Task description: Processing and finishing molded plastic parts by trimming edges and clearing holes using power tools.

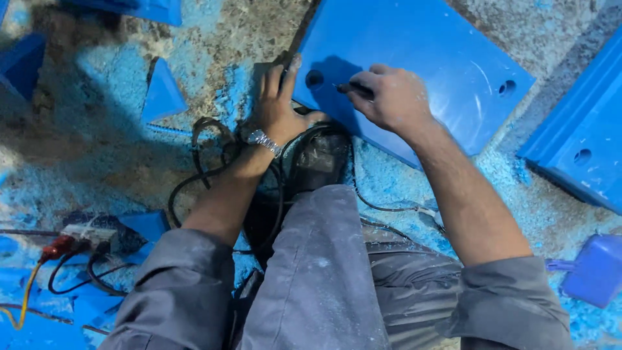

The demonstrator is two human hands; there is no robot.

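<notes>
Fingers (369,91) of the right hand (389,97) pinch a dark tool (353,88) beside the hole (314,78) near the blue panel's (421,58) lower-left corner on the floor (84,149); left hand (278,107), fingers spread, should brace that edge firmly.

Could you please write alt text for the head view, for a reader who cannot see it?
A person's right hand holds a dark pen-like tool against a large blue panel near a round hole, while the left hand steadies the panel's edge. Black cables and blue shavings cover the floor.
</notes>
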